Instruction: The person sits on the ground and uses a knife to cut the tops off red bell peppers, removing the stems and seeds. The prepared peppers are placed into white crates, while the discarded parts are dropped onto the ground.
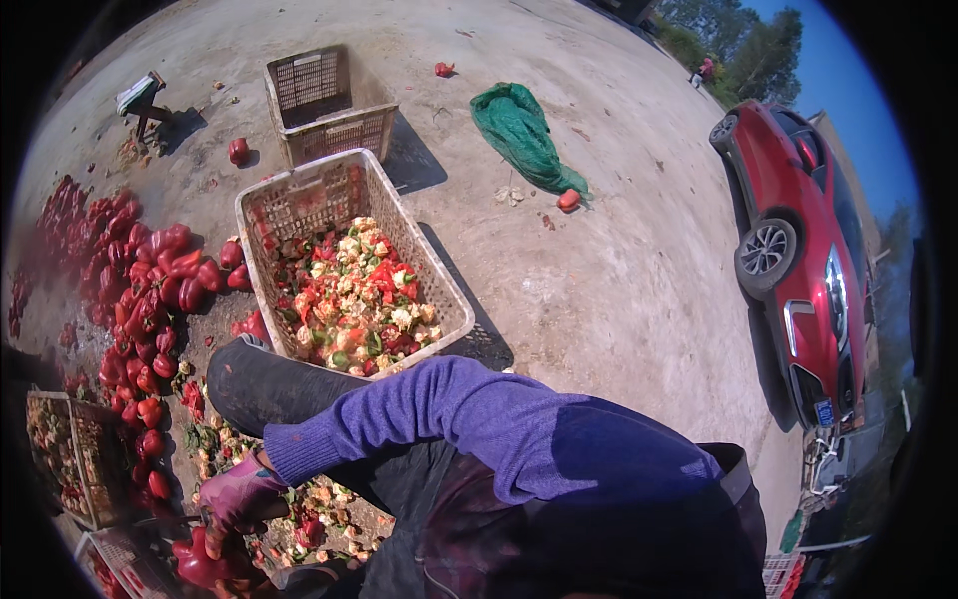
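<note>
A pinkish-purple work glove covers my right hand (243, 494), which reaches down at the lower left from a purple knit sleeve. Its fingers are bent over a large red bell pepper (206, 560). A dark thing, too shaded to name, shows beside the palm. My left hand is out of view. Beyond my bent knee (251, 382) stands a dirty whitish plastic crate (426, 262). In it lie pepper cores (359, 292) with pale seeds, green stems and red scraps. More cores (322, 502) are strewn over the ground around my legs.
Whole red peppers (142, 299) are heaped along the left. Another plastic crate (344, 138) stands behind the core crate. Two more crates (71, 457) sit at the lower left. A small stool (142, 97), a green mesh sack (520, 138) and a red car (793, 247) stand farther off.
</note>
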A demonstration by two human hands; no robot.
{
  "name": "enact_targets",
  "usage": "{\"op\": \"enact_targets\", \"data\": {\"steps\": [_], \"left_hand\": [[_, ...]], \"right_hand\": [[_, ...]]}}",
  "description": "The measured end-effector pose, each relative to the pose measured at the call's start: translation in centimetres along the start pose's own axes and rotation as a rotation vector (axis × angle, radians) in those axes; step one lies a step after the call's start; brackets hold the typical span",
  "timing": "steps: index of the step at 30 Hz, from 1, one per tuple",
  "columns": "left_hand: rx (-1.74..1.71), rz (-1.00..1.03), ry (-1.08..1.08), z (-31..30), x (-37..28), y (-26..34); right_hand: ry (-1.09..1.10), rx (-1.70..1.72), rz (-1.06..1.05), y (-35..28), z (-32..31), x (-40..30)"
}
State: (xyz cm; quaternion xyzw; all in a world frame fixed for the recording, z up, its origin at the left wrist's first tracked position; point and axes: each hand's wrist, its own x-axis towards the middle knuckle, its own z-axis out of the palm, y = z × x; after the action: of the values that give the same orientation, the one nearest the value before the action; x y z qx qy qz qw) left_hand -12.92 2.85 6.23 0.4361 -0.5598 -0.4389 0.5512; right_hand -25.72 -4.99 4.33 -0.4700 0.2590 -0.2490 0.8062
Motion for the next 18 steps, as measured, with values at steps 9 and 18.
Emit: {"op": "enact_targets", "data": {"steps": [9,18], "left_hand": [[-0.089,0.130,-0.002,-0.4,-1.2,0.2],[-0.047,-0.168,0.285,-5.8,0.6,-4.4]], "right_hand": [[0.212,-0.186,-0.193,2.8,-0.8,0.3],[0.256,-0.464,-0.149,2.1,0.5,-5.0]]}}
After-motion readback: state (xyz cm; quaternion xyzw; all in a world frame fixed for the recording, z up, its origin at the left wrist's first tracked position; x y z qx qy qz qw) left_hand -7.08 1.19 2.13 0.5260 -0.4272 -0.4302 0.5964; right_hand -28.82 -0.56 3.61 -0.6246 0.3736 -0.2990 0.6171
